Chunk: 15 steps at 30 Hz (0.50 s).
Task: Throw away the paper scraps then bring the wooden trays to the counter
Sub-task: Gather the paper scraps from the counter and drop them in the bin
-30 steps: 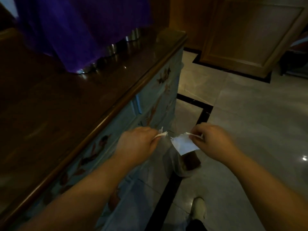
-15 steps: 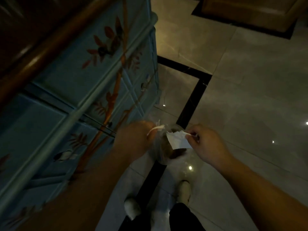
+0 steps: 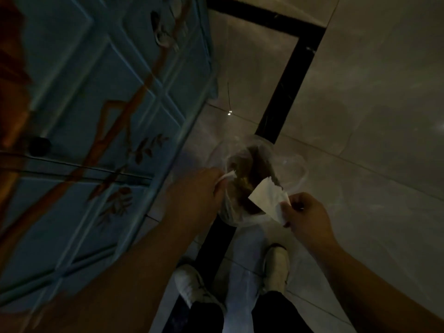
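Dim light is flattening everything; a small glint is sparkling on the glossy floor (image 3: 230, 113), and the blue cabinet (image 3: 101, 121) (left edge) is smearing with motion blur.

Head cam, steep down, close over hands (image 3: 305, 215) & floor (image 3: 374, 97).
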Motion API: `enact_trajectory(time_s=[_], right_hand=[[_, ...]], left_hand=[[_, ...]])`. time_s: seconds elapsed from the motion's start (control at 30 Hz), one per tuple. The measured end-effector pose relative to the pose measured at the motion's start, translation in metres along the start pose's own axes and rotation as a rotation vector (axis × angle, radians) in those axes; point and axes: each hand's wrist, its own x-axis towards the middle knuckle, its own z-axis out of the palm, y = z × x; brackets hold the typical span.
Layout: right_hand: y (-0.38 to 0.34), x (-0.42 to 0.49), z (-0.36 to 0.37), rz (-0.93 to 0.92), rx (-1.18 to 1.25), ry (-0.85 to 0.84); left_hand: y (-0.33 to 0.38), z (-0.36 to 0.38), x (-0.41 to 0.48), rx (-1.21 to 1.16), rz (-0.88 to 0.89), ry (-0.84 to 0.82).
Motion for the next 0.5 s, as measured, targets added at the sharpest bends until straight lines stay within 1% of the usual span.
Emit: enact_trajectory(time_s=[0.07,0.17,0.33,0.5], right_hand=[[0.021,0.020,0.022,-0.023,-0.017,0.034],[0.046,0.045,0.044,-0.047,-0.037,0.030],[0.063,0.066,0.062,-0.215,-0.166,-0.044],[0.073,0.063,0.054,-0.288,-0.211,-0.075]], left_hand=[[-0.012,0.037,0.005,-0.004,-0.093,-0.014],[-0.027,0.087,0.012,0.020,-0.143,-0.055],[-0.036,0.135,0.022,-0.051,-0.140,-0.120],[-0.035,0.159,0.025,-0.016,-0.156,-0.154]])
